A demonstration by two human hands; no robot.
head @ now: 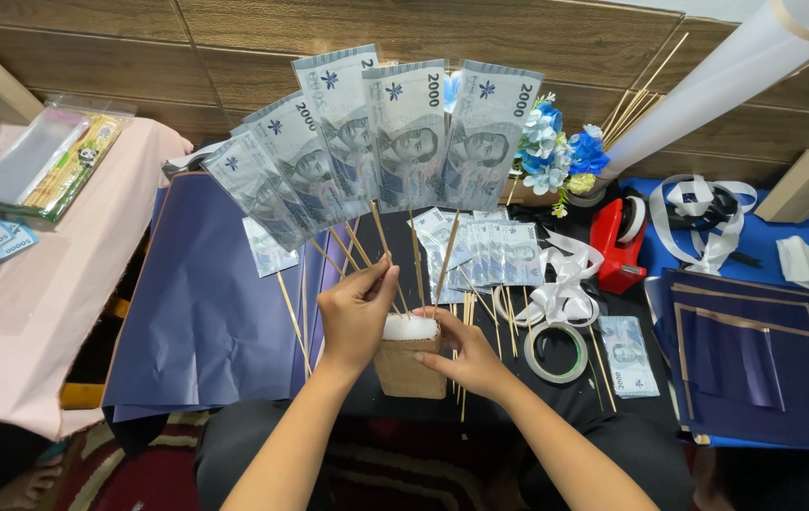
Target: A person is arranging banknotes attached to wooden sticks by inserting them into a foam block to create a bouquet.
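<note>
At the near table edge: small brown pot (408, 371) with white foam, held in two hands.
Right hand (469, 355) grasps the pot's right side; left hand (355, 317) pinches a wooden skewer (387, 254) just above the foam. Rising from the pot, a fan of grey banknotes on skewers (376, 142). Right of the pot, a tape roll (556, 352); beyond it, white ribbon (565, 284), red tape dispenser (617, 244), blue flowers (556, 147). Left of the pot, navy paper (205, 303).

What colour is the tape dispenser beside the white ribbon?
The tape dispenser is red, with a white roll on top; it shows clearly in the head view.
</note>
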